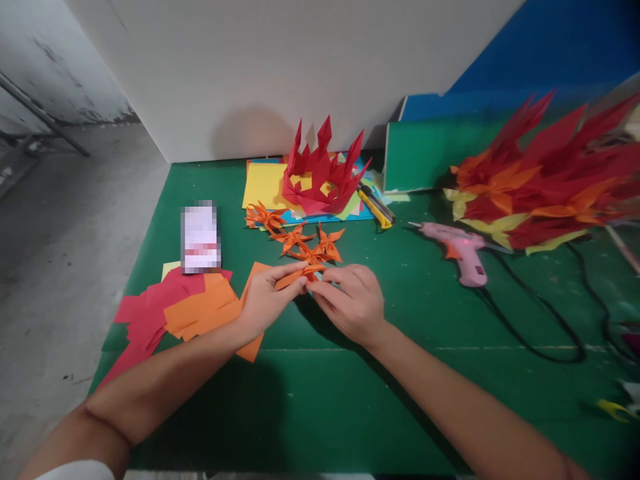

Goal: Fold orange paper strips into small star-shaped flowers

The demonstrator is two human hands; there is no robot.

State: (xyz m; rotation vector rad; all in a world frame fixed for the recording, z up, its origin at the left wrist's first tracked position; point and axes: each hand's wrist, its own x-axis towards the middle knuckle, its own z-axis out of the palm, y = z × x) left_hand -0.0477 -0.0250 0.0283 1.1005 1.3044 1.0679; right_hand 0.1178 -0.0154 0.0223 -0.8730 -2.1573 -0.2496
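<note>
Between my two hands, over the middle of the green table, is a small folded orange paper piece. My left hand pinches it from the left with thumb and fingers. From the right, my right hand closes its fingertips on the same piece; part of it is hidden behind the fingers. Just beyond lie several orange origami flowers with pointed petals. Beneath and beside my left wrist are loose orange paper sheets and red paper sheets.
A red paper crown shape sits on coloured sheets near a yellow utility knife. To the right lies a pink glue gun with its cord, before a large red-orange paper arrangement. A phone lies at left.
</note>
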